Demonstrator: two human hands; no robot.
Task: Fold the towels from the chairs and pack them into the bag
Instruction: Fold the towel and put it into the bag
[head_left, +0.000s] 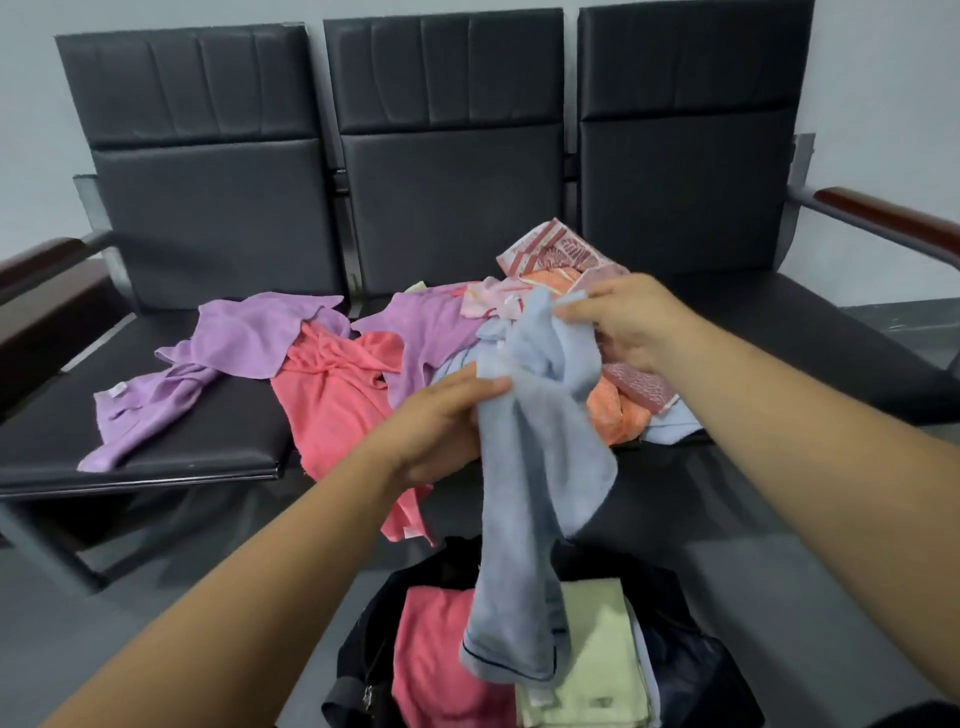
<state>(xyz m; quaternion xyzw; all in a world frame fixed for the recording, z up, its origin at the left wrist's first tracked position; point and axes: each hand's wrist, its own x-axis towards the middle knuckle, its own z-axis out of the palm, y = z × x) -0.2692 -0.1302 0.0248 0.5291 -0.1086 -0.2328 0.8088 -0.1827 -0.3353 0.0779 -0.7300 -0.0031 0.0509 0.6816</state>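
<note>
A light blue towel (540, 467) hung crumpled, pinched between the left hand (436, 421) and the right hand (628, 322). Its dark-edged hem dangled over the open black bag (363, 649), where a folded coral towel (436, 654) and a folded pale green towel (597, 649) lay side by side. On the black chairs (208, 208) a purple towel (244, 338), a loose coral towel (332, 405), an orange towel (618, 415) and a red-patterned towel (556, 249) lay unfolded.

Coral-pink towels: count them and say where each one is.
2. One crumpled coral-pink towel lies on the chairs, hanging over the front edge; one folded coral-pink towel sits in the bag. More may be hidden under the pile.
</note>
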